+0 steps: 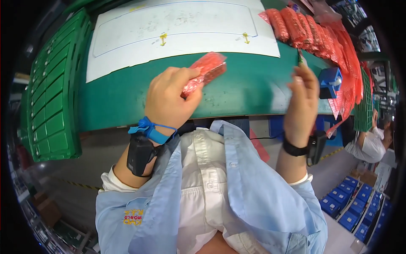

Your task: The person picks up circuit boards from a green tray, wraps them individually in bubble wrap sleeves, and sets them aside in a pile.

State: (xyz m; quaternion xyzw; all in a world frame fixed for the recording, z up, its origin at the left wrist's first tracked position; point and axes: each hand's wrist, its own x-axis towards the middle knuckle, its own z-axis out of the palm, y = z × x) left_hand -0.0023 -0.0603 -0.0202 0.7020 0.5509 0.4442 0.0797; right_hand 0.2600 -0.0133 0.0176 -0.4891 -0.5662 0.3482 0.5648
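My left hand (172, 93) is closed around a small bundle in red bubble wrap (207, 67), held above the green tabletop. The bundle's far end sticks out past my fingers, and its contents are hidden by the wrap. To the right, my right hand (302, 101) is raised and smeared by motion, its fingers stretched and the thumb apart. Just beyond its fingertips is a thin dark-tipped object (300, 56); its kind is not clear. A blue tape dispenser (330, 82) stands close beside this hand.
Several red-wrapped bundles (292, 27) lie in a row at the back right, beside hanging red bubble wrap (344, 63). A white marked sheet (127, 51) covers the back of the green table (114, 106). A green crate (53, 89) stands left. Another person (367, 146) is far right.
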